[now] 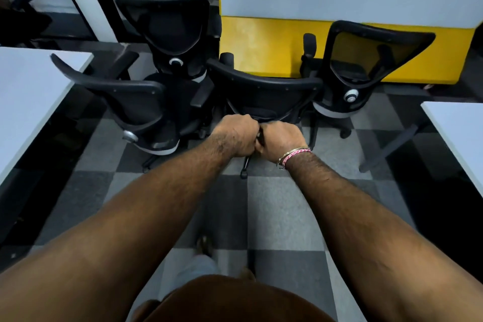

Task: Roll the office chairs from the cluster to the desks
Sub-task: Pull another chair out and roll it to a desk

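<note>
Left hand and right hand side by side at frame centre, fingers clamped on lower back of the middle chair in the cluster.

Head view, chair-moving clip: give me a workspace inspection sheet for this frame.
Surface: checkered carpet floor, grey tiles.
Job's things: middle chair held; left chair, rear chair and right chair clustered around it.
Clutter: nothing seen.
Grips: left hand and right hand both grip the middle chair's back, low down.
Cables: nothing seen.
Surroundings: white desks, left and right; yellow partition.
</note>
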### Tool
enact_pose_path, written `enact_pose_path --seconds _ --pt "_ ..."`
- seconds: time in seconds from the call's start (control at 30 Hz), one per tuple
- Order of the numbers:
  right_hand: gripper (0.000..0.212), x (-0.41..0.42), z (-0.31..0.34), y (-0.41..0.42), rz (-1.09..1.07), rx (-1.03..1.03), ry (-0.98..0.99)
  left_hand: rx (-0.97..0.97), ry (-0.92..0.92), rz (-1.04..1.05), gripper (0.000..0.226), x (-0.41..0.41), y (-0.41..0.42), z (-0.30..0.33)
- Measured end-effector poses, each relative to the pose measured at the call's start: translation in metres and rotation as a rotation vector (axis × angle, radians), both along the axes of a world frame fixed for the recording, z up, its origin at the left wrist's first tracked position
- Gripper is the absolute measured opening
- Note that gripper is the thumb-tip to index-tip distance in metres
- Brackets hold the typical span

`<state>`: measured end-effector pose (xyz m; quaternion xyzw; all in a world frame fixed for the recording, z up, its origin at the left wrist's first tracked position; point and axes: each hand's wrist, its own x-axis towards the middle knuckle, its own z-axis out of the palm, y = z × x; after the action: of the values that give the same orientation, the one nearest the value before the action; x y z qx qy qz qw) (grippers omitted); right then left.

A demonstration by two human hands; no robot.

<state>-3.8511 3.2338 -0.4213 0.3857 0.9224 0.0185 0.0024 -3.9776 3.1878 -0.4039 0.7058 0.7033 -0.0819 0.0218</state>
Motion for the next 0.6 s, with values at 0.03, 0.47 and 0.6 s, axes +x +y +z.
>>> enact_pose_path --seconds 0.03,0.47,0.6 --pt "0.030 -0.006 -0.002 0.015 -0.011 -0.002 0.000 -0.002 -0.006 -0.007 0.018 -0.008 0.018 -0.004" --pt "0.038 -0.113 -0.035 0.228 -0.189 -0.001 0.102 0.063 -0.051 -0.179 0.027 -0.122 0.251 -0.038" --pt "0.044 -0.128 -0.057 0.259 -0.202 -0.090 0.094 0.012 -0.093 -0.173 0.035 -0.138 0.281 -0.062"
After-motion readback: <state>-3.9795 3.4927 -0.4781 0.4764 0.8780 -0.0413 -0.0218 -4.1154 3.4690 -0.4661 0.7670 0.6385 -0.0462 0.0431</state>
